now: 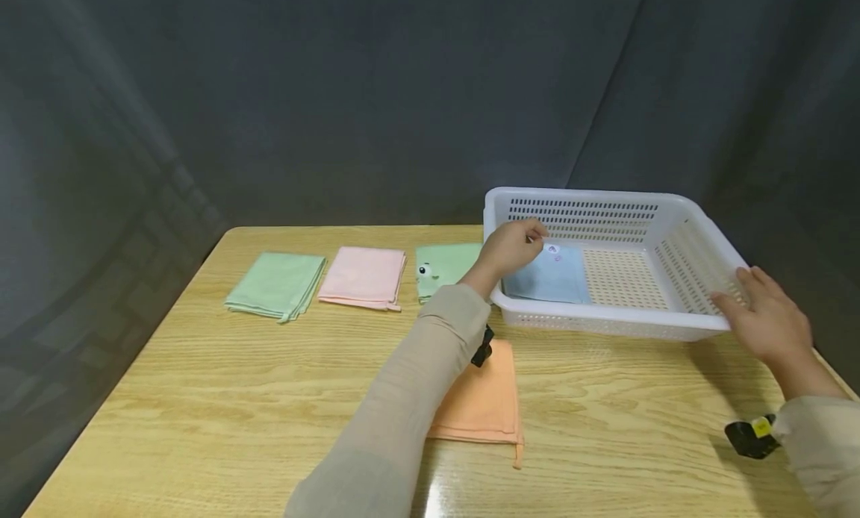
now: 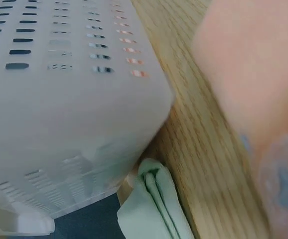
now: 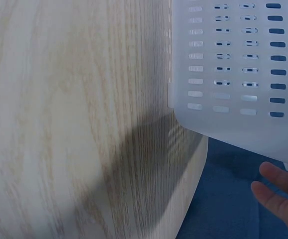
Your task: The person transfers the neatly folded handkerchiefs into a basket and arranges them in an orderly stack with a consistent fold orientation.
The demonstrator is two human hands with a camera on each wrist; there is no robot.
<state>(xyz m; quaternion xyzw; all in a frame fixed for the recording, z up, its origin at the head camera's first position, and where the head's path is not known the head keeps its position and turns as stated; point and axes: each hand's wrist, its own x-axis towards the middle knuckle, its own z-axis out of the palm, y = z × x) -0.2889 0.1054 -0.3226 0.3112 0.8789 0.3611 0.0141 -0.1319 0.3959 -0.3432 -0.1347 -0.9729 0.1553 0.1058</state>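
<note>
A white perforated basket (image 1: 605, 316) stands at the back right, with a folded light blue cloth (image 1: 558, 283) flat inside its left end. Over that cloth is my left hand (image 1: 510, 248), its fingers loosely bent and nothing visible between them. My right hand (image 1: 773, 316) grips the basket's right rim, thumb on the inner side. In the right wrist view, fingertips (image 3: 273, 191) show beside the basket wall (image 3: 233, 94). The left wrist view shows the basket's outside (image 2: 74, 109) and blurred skin at the right.
Left of the basket lie a green cloth with an eye print (image 1: 450, 264), a pink cloth (image 1: 363, 277) and a plain green cloth (image 1: 277, 283), all folded. An orange folded cloth (image 1: 487, 395) lies in front, partly under my left forearm. Dark curtains (image 1: 336, 100) hang behind the wooden table (image 1: 235, 398).
</note>
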